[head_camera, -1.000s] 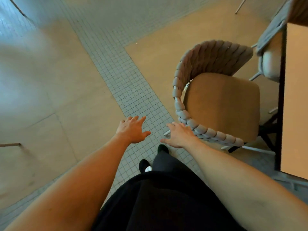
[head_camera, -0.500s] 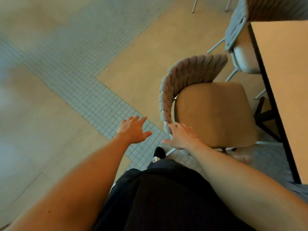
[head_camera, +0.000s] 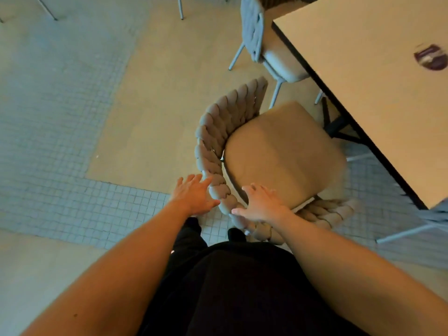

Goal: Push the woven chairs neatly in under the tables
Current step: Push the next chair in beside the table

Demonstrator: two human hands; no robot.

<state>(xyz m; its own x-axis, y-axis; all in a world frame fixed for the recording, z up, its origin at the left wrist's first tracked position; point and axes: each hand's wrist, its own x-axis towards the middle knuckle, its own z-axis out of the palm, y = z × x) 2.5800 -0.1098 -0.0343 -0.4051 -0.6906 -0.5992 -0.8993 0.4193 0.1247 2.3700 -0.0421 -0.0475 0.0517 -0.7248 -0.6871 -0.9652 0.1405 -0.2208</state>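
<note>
No legible text, numbers or brand names anywhere in view. One mark only: a dark purple, shield-shaped emblem (head_camera: 430, 60) printed on the pale table (head_camera: 378, 76) top, near its right side. Pale bands cross it, too blurred to read as lettering.

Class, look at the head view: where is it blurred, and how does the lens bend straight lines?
Head view: motion blur smears the chair seat's right edge and the dark mark on the table; both hands stay fairly sharp; the wide-angle lens makes the floor tiles fan out and curve.
</note>
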